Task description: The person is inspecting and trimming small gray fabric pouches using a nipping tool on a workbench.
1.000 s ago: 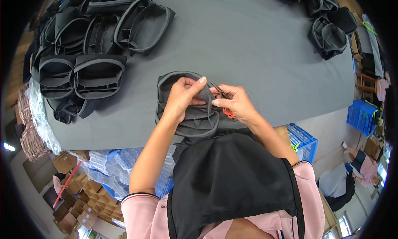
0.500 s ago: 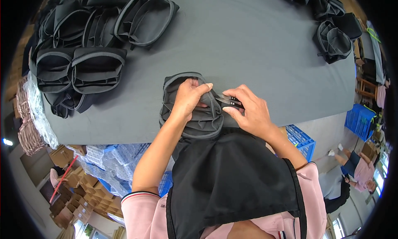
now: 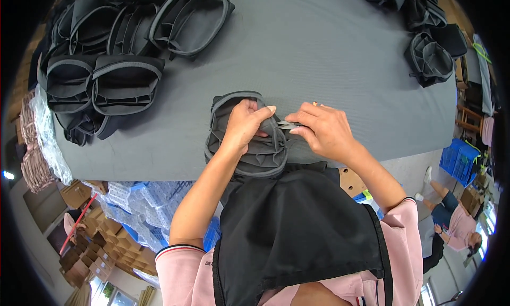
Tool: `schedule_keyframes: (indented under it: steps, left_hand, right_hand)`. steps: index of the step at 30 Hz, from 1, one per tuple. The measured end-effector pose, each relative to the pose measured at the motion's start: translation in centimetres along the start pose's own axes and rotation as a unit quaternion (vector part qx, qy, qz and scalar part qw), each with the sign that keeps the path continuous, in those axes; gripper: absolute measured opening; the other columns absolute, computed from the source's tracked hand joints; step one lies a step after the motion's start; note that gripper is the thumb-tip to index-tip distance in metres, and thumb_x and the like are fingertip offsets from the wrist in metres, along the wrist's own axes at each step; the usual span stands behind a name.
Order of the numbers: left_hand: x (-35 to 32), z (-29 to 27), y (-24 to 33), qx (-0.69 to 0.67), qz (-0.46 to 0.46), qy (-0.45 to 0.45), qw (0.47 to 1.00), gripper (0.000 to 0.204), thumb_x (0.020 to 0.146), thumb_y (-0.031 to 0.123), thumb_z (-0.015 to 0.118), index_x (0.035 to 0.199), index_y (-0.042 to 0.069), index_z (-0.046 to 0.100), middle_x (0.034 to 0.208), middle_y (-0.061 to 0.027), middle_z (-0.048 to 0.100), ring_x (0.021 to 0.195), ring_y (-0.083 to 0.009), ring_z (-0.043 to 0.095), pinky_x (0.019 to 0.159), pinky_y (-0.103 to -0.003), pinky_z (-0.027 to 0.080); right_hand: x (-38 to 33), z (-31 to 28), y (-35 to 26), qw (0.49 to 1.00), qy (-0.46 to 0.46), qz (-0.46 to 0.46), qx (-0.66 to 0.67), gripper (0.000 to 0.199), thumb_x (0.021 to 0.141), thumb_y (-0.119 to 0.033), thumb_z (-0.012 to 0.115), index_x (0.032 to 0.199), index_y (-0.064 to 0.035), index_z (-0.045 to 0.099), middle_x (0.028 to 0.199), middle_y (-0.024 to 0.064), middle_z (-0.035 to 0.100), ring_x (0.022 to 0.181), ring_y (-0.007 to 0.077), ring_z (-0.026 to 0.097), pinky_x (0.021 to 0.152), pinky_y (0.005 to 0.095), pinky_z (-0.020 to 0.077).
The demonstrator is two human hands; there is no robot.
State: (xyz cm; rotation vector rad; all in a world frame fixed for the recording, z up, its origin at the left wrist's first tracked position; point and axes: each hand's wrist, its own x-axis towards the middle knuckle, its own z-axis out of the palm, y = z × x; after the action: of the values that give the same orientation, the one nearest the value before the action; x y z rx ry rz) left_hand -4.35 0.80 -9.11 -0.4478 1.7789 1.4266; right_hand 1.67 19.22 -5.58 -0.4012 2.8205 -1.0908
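A black fabric pouch with inner dividers lies open at the near edge of the grey table. My left hand reaches into it and pinches its right rim between thumb and fingers. My right hand is closed around small thread snips, most of whose body the fingers cover. The blades point left and meet the pouch's right rim beside my left fingers. Whether a thread lies between the blades is too small to tell.
Several similar black pouches are heaped at the table's far left, and more sit at the far right. Blue crates and cardboard boxes stand around the grey table. Another person is at the right.
My right hand has turned and shifted slightly right and up, its fingers now covering more of the snips. My left hand keeps its pinch on the pouch rim.
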Motion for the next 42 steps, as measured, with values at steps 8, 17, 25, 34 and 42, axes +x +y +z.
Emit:
schedule_keyframes:
  steps: [8, 17, 25, 34, 42]
  left_hand:
    - [0.1, 0.0, -0.1, -0.002, -0.002, -0.003, 1.0, 0.03, 0.076, 0.024, 0.07, 0.084, 0.004, 0.05, 0.071, -0.0024, 0.054, 0.061, -0.0096, 0.055, 0.049, -0.023, 0.048]
    - [0.1, 0.1, 0.1, -0.009, -0.004, -0.005, 1.0, 0.03, 0.077, 0.024, 0.07, 0.085, 0.004, 0.05, 0.071, -0.0027, 0.055, 0.061, -0.0097, 0.056, 0.049, -0.023, 0.048]
    - [-0.3, -0.4, -0.3, 0.011, 0.024, 0.006, 1.0, 0.046, 0.078, 0.041, 0.066, 0.084, -0.003, 0.054, 0.077, -0.0089, 0.056, 0.065, -0.0155, 0.058, 0.053, -0.027, 0.05]
    - [-4.5, -0.1, 0.4, 0.495, 0.157, -0.013, 0.855, 0.056, 0.07, 0.047, 0.066, 0.096, -0.002, 0.062, 0.095, -0.0144, 0.059, 0.097, -0.0298, 0.054, 0.085, -0.038, 0.043]
    - [-3.0, 1.1, -2.7, 0.476, 0.237, 0.079, 0.843, 0.018, 0.067, 0.005, 0.052, 0.079, -0.006, 0.056, 0.08, -0.0224, 0.06, 0.079, -0.0382, 0.058, 0.074, -0.046, 0.046]
  right_hand:
    - [0.1, 0.5, 0.2, 1.0, 0.015, -0.025, -0.01, 0.019, 0.074, -0.018, 0.068, 0.091, -0.0113, 0.063, 0.077, 0.001, 0.055, 0.068, 0.0236, 0.059, 0.066, 0.0403, 0.047]
    - [0.4, 0.5, 0.8, 0.993, 0.01, -0.106, -0.059, 0.02, 0.071, -0.016, 0.069, 0.088, -0.0092, 0.062, 0.075, -0.0001, 0.054, 0.068, 0.0187, 0.058, 0.058, 0.0337, 0.0418]
    - [-2.8, 2.8, -0.3, 0.955, 0.113, 0.138, 0.238, 0.026, 0.072, -0.012, 0.072, 0.095, -0.0041, 0.061, 0.079, 0.0033, 0.058, 0.069, 0.0124, 0.056, 0.064, 0.0262, 0.0436]
    - [-1.8, 7.8, 0.7, 0.85, 0.068, 0.322, 0.411, 0.02, 0.078, -0.012, 0.065, 0.088, 0.0045, 0.06, 0.083, 0.0082, 0.062, 0.072, 0.0123, 0.058, 0.063, 0.0254, 0.0447]
    - [-2.0, 8.8, 0.8, 0.81, 0.062, 0.37, 0.451, 0.011, 0.079, -0.008, 0.066, 0.088, -0.0019, 0.063, 0.064, -0.0048, 0.052, 0.046, 0.002, 0.038, 0.039, 0.0198, 0.0272]
